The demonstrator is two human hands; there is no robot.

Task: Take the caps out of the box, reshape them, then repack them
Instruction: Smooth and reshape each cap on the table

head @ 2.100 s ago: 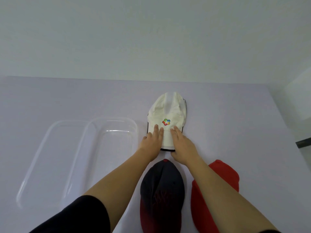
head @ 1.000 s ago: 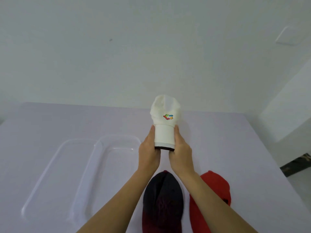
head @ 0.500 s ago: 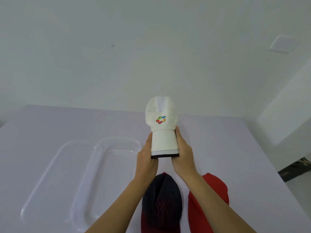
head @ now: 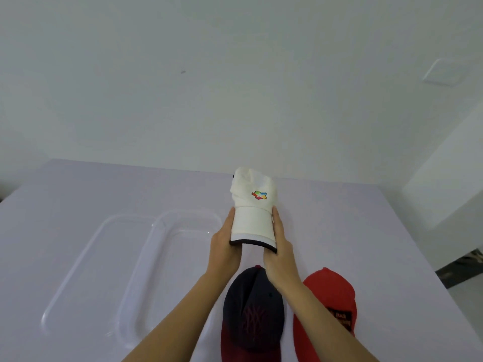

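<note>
White cap [head: 253,205] held above the counter [head: 366,231]; our left hand [head: 224,246] and right hand [head: 281,254] grip its brim sides, likely to curve it.

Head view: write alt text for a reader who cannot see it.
Left hand and right hand hold a white cap by its brim above a pale table. A dark cap and a red cap lie nearer, a clear box to the left.
</note>
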